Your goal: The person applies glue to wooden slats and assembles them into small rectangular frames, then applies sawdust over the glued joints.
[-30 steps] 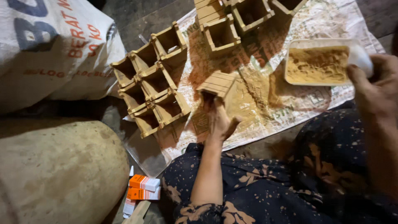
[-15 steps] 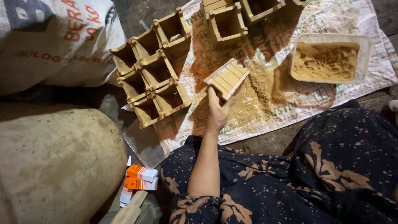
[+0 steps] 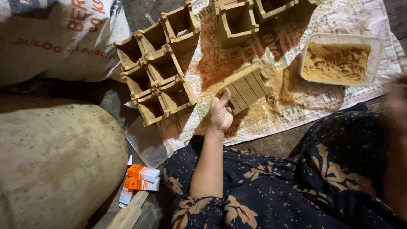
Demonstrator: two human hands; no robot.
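Your left hand (image 3: 220,113) is clenched on the near end of a slatted wooden box (image 3: 246,87), held tilted over the printed mat (image 3: 322,97). Its long axis runs up and to the right, away from your wrist. Your right hand (image 3: 398,97) is a blur at the frame's right edge; whether it grips anything cannot be told. It lies nearer the tray of sawdust (image 3: 337,61). Half a second ago that hand was out of view and the box sat less tilted.

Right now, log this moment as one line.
left hand: holds slatted wooden box over printed sheet | right hand: blurred at edge | tub of brown powder on sheet
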